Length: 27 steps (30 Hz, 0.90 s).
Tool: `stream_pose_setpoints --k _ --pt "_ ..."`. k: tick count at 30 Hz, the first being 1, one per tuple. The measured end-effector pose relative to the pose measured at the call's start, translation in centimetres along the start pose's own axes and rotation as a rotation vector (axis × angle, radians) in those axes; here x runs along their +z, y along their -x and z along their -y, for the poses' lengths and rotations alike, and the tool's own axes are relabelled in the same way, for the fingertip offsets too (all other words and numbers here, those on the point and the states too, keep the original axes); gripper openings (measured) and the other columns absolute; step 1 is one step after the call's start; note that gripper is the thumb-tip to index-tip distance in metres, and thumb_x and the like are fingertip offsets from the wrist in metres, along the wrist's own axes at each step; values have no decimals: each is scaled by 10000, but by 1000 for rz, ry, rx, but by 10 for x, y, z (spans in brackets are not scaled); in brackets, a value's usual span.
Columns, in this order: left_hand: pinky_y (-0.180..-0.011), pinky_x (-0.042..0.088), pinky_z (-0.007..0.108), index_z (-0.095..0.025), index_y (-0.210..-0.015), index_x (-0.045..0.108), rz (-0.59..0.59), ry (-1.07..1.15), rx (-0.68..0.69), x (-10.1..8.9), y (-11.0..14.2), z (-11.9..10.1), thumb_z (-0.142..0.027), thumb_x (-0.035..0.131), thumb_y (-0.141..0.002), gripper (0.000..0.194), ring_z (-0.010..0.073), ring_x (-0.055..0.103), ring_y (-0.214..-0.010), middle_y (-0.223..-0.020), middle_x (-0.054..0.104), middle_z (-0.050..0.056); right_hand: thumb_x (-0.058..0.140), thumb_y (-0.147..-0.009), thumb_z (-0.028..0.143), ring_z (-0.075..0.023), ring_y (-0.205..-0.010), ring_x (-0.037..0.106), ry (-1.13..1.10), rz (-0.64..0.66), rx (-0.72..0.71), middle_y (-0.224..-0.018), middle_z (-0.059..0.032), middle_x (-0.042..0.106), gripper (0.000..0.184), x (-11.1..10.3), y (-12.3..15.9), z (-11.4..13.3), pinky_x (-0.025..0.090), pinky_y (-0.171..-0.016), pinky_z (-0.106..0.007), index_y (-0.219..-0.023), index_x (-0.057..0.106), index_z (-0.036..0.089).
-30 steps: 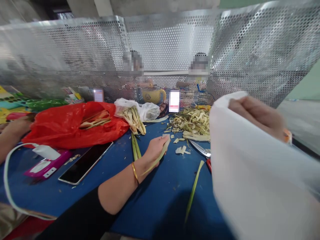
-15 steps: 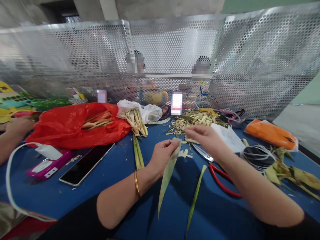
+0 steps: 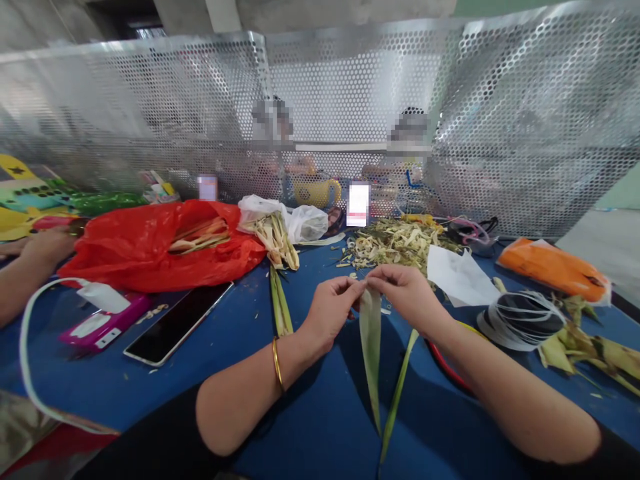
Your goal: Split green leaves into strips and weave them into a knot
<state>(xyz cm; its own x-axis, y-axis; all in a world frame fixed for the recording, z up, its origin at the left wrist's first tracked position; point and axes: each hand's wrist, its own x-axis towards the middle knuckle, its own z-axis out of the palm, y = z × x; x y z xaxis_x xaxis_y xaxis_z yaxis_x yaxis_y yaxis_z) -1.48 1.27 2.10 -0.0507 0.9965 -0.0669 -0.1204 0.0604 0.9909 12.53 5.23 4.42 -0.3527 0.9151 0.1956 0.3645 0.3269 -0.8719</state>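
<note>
You're pinching the pale leaf strip (image 3: pixel 371 350) by its top edge with both hands: left grip (image 3: pixel 327 310) is clamping it thumb to finger, right grip (image 3: pixel 406 293) is pressing thumb and fingertips on the same edge, right alongside. Fingers are hiding the contact, so can't tell how much leaf each one is holding. Strip is hanging between your forearms over the blue surface (image 3: pixel 317 413), narrow end pointing back toward you.

Risks, my read:
- Tearing: if you're pulling the two pinches apart unevenly, the leaf could be splitting lengthwise along the grain.
- Slipping: you're holding only the edge, so one loose pinch could be letting the strip twist or drop.
- Tangling: its tip is hanging by the narrow green strip (image 3: pixel 399 393); can't tell if they're touching. Swinging the tip could be dragging that one along.
- Snagging: your right forearm (image 3: pixel 505 387) is crossing over the red handle (image 3: pixel 447 370) in view, so dropping that elbow could be catching it
</note>
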Motion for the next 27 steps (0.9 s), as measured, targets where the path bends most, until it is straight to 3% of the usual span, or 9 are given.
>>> stream_pose_setpoints --k 5,13,22,27 --pt "-475 364 193 -153 -672 634 -60 -11 40 0 -1 1 -389 643 -705 238 92 483 -517 -594 580 2 634 -714 339 -139 -641 567 -321 6 178 -682 -9 645 172 5 0 1 444 -660 -282 -738 635 169" --pt "-460 367 201 -156 -663 614 -65 6 -4 -1 -3 2 -399 644 -691 246 97 494 -505 -590 582 1 622 -714 323 -123 -594 492 -214 9 110 -614 7 575 173 8 3 -2 386 -594 -273 -685 605 154" --pt "-484 386 193 -146 -706 644 -59 -26 49 -1 -3 3 -374 632 -708 227 96 506 -539 -608 592 -11 636 -715 371 -119 -571 461 -199 -24 54 -596 21 547 214 13 -1 -12 350 -544 -254 -681 585 165" --pt "-486 374 187 -144 -668 629 -57 -3 75 -1 -4 4 -336 632 -710 197 83 484 -514 -571 567 -24 572 -778 335 -114 -556 418 -77 -7 -55 -584 37 491 181 13 -1 -15 326 -521 -246 -693 557 176"
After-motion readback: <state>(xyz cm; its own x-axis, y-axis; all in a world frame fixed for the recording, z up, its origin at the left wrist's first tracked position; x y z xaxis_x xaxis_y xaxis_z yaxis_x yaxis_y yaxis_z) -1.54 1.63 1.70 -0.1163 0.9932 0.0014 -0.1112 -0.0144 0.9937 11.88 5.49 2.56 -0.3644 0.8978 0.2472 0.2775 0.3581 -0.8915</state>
